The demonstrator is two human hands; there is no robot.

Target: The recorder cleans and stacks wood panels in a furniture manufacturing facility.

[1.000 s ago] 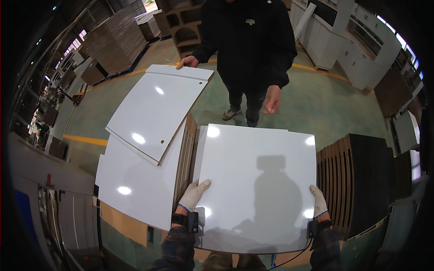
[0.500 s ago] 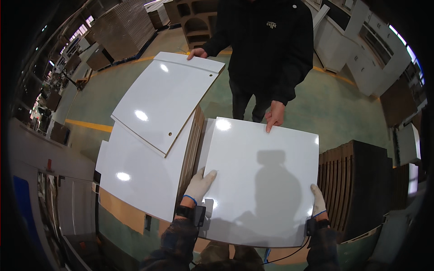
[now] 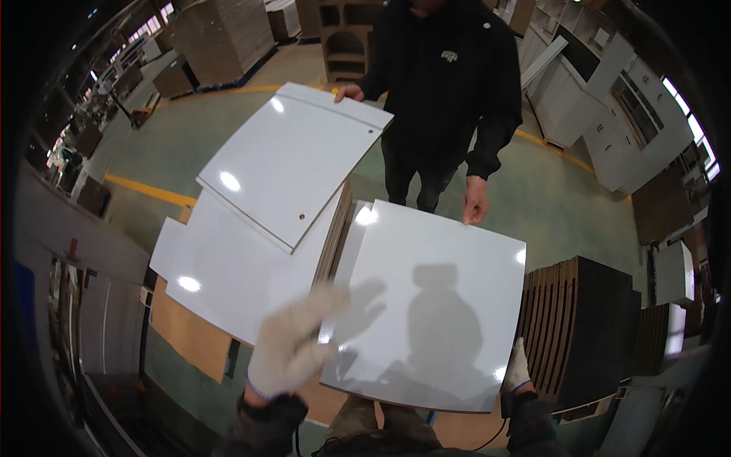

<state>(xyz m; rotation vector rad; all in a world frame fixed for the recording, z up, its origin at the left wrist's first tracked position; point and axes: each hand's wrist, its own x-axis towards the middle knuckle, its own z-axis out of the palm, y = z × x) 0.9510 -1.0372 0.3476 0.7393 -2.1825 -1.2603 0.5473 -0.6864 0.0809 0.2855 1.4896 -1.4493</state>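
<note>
A glossy white panel (image 3: 381,305) lies in front of me on top of another white panel (image 3: 352,247), whose edge shows at its left. My gloved left hand (image 3: 297,343) is raised off the panel's left edge, fingers apart and blurred, holding nothing; its shadow falls on the white surface. At the lower right edge, my gloved right hand (image 3: 518,369) grips the same panel, its fingers partly hidden. Across from me, a co-worker's hand (image 3: 474,199) touches the far edge, and their other hand (image 3: 350,93) holds a second white panel (image 3: 289,164) with small holes, tilted over the left stack.
The left stack of white panels (image 3: 228,259) stands beside my panel. On the right is a stack of dark-faced boards (image 3: 594,327) with brown edges. The co-worker (image 3: 449,99) in black stands on the green floor. White cabinets (image 3: 609,114) and a tall board stack (image 3: 221,42) stand farther back.
My left hand has let go of the panel's left edge and lifted up and toward the lower left. The right hand stays at the right edge. The co-worker's near hand has straightened slightly.
</note>
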